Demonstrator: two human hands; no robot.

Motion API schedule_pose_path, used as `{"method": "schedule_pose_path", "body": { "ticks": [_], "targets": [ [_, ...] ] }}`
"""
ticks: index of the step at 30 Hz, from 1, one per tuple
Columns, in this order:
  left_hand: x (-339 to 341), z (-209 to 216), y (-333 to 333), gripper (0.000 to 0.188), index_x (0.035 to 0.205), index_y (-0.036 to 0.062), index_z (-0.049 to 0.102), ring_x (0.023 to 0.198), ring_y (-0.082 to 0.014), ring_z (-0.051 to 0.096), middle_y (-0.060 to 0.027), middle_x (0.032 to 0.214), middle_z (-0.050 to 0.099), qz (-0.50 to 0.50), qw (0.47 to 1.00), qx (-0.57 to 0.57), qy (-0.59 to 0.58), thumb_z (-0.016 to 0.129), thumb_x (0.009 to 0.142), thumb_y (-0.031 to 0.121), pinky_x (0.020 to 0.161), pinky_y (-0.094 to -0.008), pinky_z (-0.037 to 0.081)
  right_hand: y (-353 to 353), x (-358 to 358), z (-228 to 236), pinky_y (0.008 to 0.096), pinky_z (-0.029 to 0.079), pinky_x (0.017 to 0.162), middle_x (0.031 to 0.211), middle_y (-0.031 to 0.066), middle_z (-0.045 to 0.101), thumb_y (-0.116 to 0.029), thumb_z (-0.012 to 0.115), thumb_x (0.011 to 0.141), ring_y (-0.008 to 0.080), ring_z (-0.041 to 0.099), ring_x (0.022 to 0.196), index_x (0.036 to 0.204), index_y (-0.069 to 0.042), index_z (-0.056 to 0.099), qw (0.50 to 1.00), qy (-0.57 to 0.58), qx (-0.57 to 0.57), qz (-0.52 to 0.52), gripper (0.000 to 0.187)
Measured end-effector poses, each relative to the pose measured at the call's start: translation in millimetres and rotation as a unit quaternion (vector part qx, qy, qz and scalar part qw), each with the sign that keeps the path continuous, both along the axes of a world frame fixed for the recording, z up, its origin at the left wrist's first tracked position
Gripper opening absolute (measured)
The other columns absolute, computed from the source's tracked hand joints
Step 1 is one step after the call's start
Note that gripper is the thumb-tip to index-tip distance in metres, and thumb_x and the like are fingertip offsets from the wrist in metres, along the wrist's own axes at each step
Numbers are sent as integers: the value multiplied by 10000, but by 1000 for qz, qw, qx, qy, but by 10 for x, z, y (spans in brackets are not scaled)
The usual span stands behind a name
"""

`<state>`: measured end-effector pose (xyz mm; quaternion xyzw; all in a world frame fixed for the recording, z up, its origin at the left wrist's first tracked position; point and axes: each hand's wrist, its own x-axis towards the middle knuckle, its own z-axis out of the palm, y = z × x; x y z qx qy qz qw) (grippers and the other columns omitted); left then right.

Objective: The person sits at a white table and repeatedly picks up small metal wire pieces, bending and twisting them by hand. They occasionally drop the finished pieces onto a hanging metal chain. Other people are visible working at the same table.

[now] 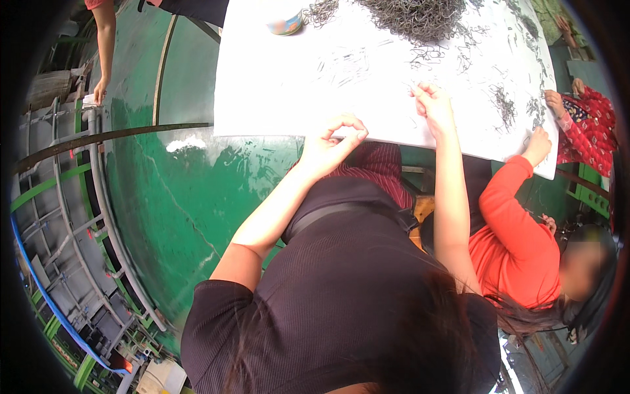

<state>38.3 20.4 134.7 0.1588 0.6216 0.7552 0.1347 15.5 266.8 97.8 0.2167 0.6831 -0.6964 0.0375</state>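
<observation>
My left hand [336, 141] is at the near edge of the white tabletop [262, 98], thumb and forefinger pressed together. Whatever lies in that pinch is too small to see. Further right, my right hand [434, 110] is over the table with its fingers closed in a pinch; a thin sliver seems to show at the fingertips, but I cannot make out what it is. Beyond both hands, small dark bent wire pieces form a heap [420, 16]. Several thin pieces [344, 65] lie spread in front of my hands, and a looser cluster [504, 108] lies to the right.
A round tub [285, 23] stands at the table's far left. On the right, a person in an orange top [518, 223] and another in red patterned sleeves [587, 125] reach onto the table. Metal pipe framing [98, 217] runs along the left, where another person's arm [105, 46] reaches down.
</observation>
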Motion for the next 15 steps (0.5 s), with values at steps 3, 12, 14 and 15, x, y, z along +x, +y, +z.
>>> {"method": "schedule_pose_path", "body": {
  "ticks": [3, 12, 14, 15],
  "targets": [
    [16, 6, -17, 27, 764, 36, 575, 743, -102, 524, -29, 759, 567, 10, 1000, -11, -6, 590, 759, 57, 691, -234, 414, -139, 148, 40, 170, 294, 436, 629, 20, 561, -135, 607, 748, 18, 381, 479, 820, 3, 592, 1000, -6, -21, 23, 157],
    [42, 24, -38, 25, 762, 39, 576, 731, -87, 520, -23, 755, 565, 15, 999, -27, 35, 593, 756, 57, 665, -217, 414, -100, 203, -330, 244, 420, 562, 617, 51, 574, -158, 598, 725, 105, 527, 583, 778, 9, 605, 953, -34, 280, 109, 175],
    [50, 6, -44, 26, 763, 39, 576, 729, -84, 517, -20, 752, 562, 22, 998, -31, 43, 594, 756, 57, 659, -214, 412, -95, 170, -315, 278, 451, 635, 688, 115, 606, -163, 598, 690, 178, 583, 648, 803, 7, 608, 928, -43, 351, 115, 205],
    [56, 3, -54, 27, 765, 39, 578, 728, -82, 516, -18, 751, 562, 21, 999, -37, 30, 594, 756, 58, 654, -212, 411, -84, 161, -304, 289, 451, 647, 705, 125, 602, -152, 594, 685, 198, 584, 671, 819, 2, 602, 925, -40, 362, 113, 205]
  ]
}}
